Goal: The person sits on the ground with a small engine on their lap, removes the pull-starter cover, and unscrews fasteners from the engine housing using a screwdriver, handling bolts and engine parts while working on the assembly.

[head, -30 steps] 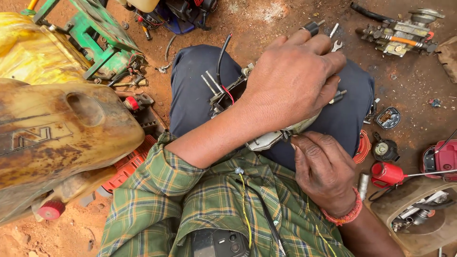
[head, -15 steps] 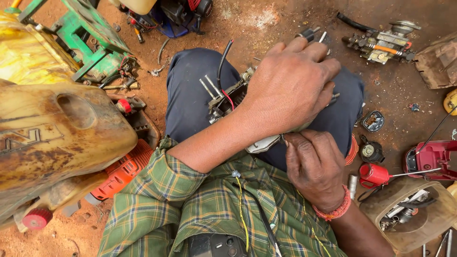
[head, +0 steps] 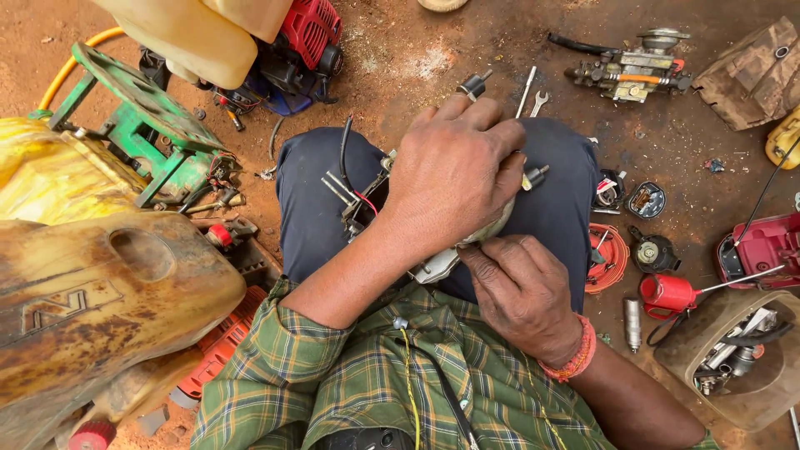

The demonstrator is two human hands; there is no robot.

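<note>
A small metal engine part (head: 364, 200) with fins, black and red wires rests on my lap, on dark blue trousers. My left hand (head: 457, 175) lies over the top of it and grips it, hiding most of it. My right hand (head: 522, 293) is closed on the near underside of the same part, fingertips pressed against its grey metal edge (head: 436, 265). A beaded red bracelet is on my right wrist. My shirt is green plaid.
A dirty yellow tank (head: 100, 292) sits at the left, a green metal frame (head: 137, 125) behind it. A red-capped oil can (head: 671, 293), orange round cover (head: 608, 257), small black parts (head: 646, 200), a carburettor assembly (head: 629, 71) and a wrench (head: 537, 102) lie on the red dirt at the right.
The view has shifted, with everything sitting lower and further left in frame. Both hands keep the same grip on the engine part; the right fingers have crept slightly up its edge.
</note>
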